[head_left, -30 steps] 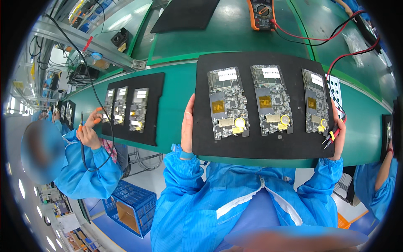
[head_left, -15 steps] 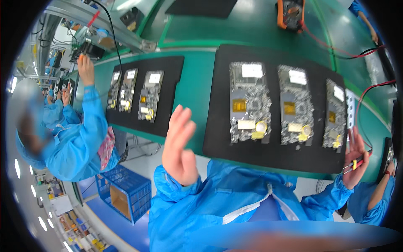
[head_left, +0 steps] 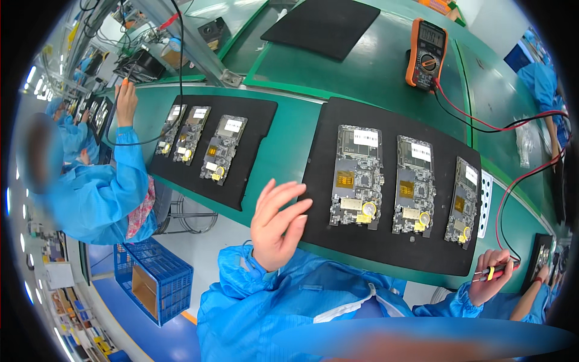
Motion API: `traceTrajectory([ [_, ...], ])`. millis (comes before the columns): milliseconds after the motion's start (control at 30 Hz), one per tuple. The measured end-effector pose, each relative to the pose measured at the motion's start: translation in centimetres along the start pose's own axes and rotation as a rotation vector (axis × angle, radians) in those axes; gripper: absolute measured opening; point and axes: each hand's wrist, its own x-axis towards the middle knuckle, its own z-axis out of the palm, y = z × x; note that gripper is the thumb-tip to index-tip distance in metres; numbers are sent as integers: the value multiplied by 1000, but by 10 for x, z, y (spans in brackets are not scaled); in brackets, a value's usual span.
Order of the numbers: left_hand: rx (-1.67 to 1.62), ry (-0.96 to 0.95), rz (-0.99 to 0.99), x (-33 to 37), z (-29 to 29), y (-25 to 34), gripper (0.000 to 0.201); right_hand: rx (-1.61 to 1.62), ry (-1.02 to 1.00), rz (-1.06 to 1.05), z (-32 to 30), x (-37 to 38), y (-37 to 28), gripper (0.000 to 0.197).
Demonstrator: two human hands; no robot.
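Three populated circuit boards lie side by side on a black mat [head_left: 313,205] in front of me: the left board [head_left: 363,172], the middle board [head_left: 424,190] and the right board [head_left: 462,199]. Each carries a white label, an amber tape patch and a round cell edged in yellow. My left hand [head_left: 278,226] hovers by the mat's near left corner, empty, fingers spread. Beyond the mat's near right corner, my right hand [head_left: 484,282] is closed round red and black test probes [head_left: 496,273] with a yellow band. Their leads run to an orange multimeter [head_left: 427,54].
Another black mat [head_left: 250,145] with three more boards lies to the left, where a co-worker in blue [head_left: 111,193] reaches out. A bare black mat [head_left: 325,27] is at the back. A blue crate [head_left: 175,283] stands on the floor. A clear plastic bag [head_left: 525,145] lies at right.
The view has shifted, bringing the whole multimeter into sight. My left hand's fingers have tilted right toward the mat. My right hand, earlier spread with the probes against it, has curled round them.
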Motion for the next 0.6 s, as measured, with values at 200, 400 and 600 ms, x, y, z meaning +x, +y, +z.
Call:
traceTrajectory([
  [200,47,16,157,-17,24,10,23,-289,38,-57,10,-12,11,30],
  [400,68,-43,245,3,11,29,28,-306,56,-37,24,-17,14,32],
  [600,302,-415,112,20,10,32,48,-302,100,-39,24,-23,14,29],
])
